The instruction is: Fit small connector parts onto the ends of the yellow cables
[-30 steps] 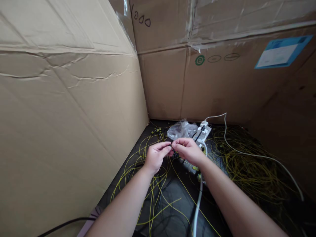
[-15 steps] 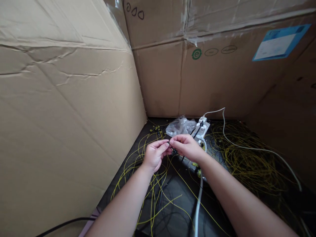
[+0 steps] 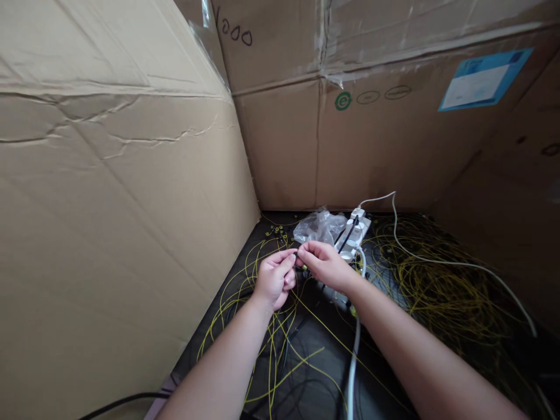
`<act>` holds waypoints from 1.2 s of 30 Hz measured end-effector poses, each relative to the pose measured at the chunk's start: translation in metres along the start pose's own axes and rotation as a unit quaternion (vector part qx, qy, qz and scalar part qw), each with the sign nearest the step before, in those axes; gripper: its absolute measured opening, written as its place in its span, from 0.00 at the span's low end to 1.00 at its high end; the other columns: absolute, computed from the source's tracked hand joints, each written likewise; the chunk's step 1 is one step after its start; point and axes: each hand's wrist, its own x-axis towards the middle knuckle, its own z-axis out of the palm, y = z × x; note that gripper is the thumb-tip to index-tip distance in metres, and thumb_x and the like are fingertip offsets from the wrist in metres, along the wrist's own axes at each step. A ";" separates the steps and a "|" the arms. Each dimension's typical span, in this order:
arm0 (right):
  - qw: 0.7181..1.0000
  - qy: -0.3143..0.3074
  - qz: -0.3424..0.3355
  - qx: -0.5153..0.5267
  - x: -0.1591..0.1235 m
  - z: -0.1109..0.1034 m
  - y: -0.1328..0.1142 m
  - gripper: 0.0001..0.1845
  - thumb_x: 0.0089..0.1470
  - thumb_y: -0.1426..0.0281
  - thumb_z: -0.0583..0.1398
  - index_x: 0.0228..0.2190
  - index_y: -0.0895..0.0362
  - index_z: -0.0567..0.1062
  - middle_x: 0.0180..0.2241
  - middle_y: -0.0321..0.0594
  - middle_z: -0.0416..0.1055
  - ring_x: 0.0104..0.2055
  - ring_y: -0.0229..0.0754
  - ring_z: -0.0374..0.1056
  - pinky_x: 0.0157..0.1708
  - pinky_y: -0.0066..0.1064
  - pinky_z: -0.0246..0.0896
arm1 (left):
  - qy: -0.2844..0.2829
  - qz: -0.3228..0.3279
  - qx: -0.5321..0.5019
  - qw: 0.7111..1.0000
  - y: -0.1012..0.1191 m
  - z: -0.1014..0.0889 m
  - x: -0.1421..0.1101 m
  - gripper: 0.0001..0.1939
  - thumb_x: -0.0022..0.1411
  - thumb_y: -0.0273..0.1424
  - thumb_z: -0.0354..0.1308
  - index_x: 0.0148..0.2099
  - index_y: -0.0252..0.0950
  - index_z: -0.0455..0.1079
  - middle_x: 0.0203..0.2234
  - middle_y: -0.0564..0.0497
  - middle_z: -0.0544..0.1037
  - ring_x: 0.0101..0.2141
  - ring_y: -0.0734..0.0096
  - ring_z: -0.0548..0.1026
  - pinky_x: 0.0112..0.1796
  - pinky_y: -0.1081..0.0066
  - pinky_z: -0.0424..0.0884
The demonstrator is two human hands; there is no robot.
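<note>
My left hand (image 3: 274, 281) and my right hand (image 3: 326, 265) meet fingertip to fingertip above the dark tabletop (image 3: 315, 361). Between their pinched thumbs and forefingers sits a tiny black piece (image 3: 296, 255), mostly covered and too small to name. Both hands are closed on it. Thin yellow wires (image 3: 270, 344) loop over the table under and around my left hand. Just beyond the hands lie several small yellow-and-black parts (image 3: 276, 232) and a crumpled clear plastic bag (image 3: 319, 226).
Behind my right hand stands a white power strip (image 3: 356, 230) with plugs in it. Its thick white cable (image 3: 353, 361) runs toward me beneath my right forearm. A large tangle of yellow wire (image 3: 441, 286) lies to the right. Cardboard walls rise at left (image 3: 109, 233) and back (image 3: 284, 146).
Both hands stay pinched together and have shifted slightly left in the picture. The fingers of my left hand are curled in more. The view has tilted a little.
</note>
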 end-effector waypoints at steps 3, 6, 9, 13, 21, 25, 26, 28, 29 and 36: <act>1.000 0.006 -0.012 -0.028 0.001 0.002 -0.001 0.16 0.55 0.60 0.51 0.26 0.60 0.66 0.18 0.31 0.60 0.19 0.30 0.51 0.21 0.23 0.48 | 0.006 -0.008 -0.005 1.000 0.000 -0.001 0.000 0.16 0.46 0.34 0.64 0.38 0.33 0.70 0.20 0.56 0.69 0.12 0.90 0.53 0.13 0.82 0.45; 0.998 0.019 -0.029 -0.052 0.001 0.004 -0.003 0.15 0.55 0.62 0.51 0.26 0.60 0.66 0.23 0.35 0.64 0.24 0.32 0.55 0.25 0.24 0.51 | 0.008 -0.014 -0.005 1.000 0.000 -0.002 0.000 0.16 0.46 0.34 0.64 0.39 0.34 0.70 0.20 0.57 0.68 0.12 0.91 0.52 0.13 0.83 0.44; 0.997 0.027 -0.037 -0.069 0.000 0.006 -0.005 0.14 0.56 0.63 0.50 0.25 0.60 0.66 0.24 0.36 0.65 0.25 0.33 0.56 0.27 0.25 0.53 | 0.005 -0.018 -0.002 1.000 0.000 -0.002 0.000 0.16 0.47 0.35 0.63 0.39 0.34 0.70 0.20 0.57 0.68 0.12 0.91 0.51 0.12 0.83 0.42; 0.996 0.030 -0.033 -0.077 0.001 0.007 -0.007 0.14 0.55 0.64 0.50 0.25 0.60 0.66 0.23 0.35 0.65 0.24 0.32 0.56 0.26 0.25 0.52 | 0.003 -0.012 0.014 1.000 0.000 0.000 -0.001 0.16 0.48 0.35 0.63 0.39 0.34 0.70 0.20 0.57 0.67 0.12 0.91 0.51 0.12 0.83 0.42; 0.987 0.059 0.092 0.122 0.003 -0.001 -0.005 0.21 0.52 0.52 0.51 0.29 0.58 0.65 0.19 0.29 0.56 0.13 0.26 0.43 0.11 0.21 0.38 | 0.001 -0.020 -0.018 1.000 0.006 -0.005 0.002 0.17 0.47 0.34 0.63 0.41 0.35 0.69 0.21 0.56 0.68 0.12 0.91 0.50 0.12 0.84 0.41; 0.983 0.088 0.135 0.088 0.006 -0.003 0.002 0.20 0.53 0.54 0.49 0.28 0.59 0.66 0.18 0.31 0.58 0.11 0.26 0.45 0.09 0.20 0.36 | 0.009 -0.028 -0.042 0.999 0.009 -0.009 0.005 0.17 0.47 0.33 0.64 0.40 0.34 0.68 0.22 0.56 0.68 0.13 0.91 0.50 0.12 0.84 0.41; 0.985 0.092 0.134 0.063 0.007 -0.003 0.003 0.19 0.53 0.56 0.49 0.27 0.59 0.66 0.17 0.31 0.58 0.11 0.27 0.46 0.10 0.20 0.37 | 0.010 -0.028 -0.042 0.999 0.009 -0.010 0.006 0.17 0.48 0.32 0.63 0.41 0.34 0.68 0.22 0.55 0.68 0.13 0.91 0.50 0.12 0.84 0.41; 0.987 0.100 0.122 0.024 0.008 -0.003 0.005 0.16 0.52 0.60 0.49 0.26 0.60 0.66 0.17 0.32 0.59 0.12 0.27 0.49 0.11 0.20 0.40 | 0.010 -0.029 -0.039 0.999 0.009 -0.010 0.006 0.16 0.49 0.32 0.62 0.41 0.34 0.68 0.22 0.55 0.68 0.13 0.91 0.50 0.12 0.84 0.40; 0.987 0.108 0.117 0.013 0.009 -0.004 0.006 0.15 0.52 0.61 0.49 0.25 0.60 0.66 0.17 0.32 0.59 0.12 0.27 0.49 0.11 0.20 0.41 | 0.009 -0.029 -0.038 0.999 0.009 -0.010 0.006 0.15 0.49 0.32 0.62 0.41 0.34 0.68 0.22 0.55 0.68 0.13 0.91 0.50 0.12 0.84 0.40; 0.977 0.152 0.137 0.066 0.008 -0.007 -0.002 0.11 0.49 0.64 0.51 0.26 0.59 0.66 0.16 0.30 0.57 0.11 0.27 0.45 0.10 0.22 0.39 | 0.004 -0.028 -0.039 0.999 0.008 -0.010 0.004 0.14 0.50 0.32 0.62 0.41 0.34 0.67 0.22 0.55 0.67 0.13 0.91 0.49 0.13 0.83 0.40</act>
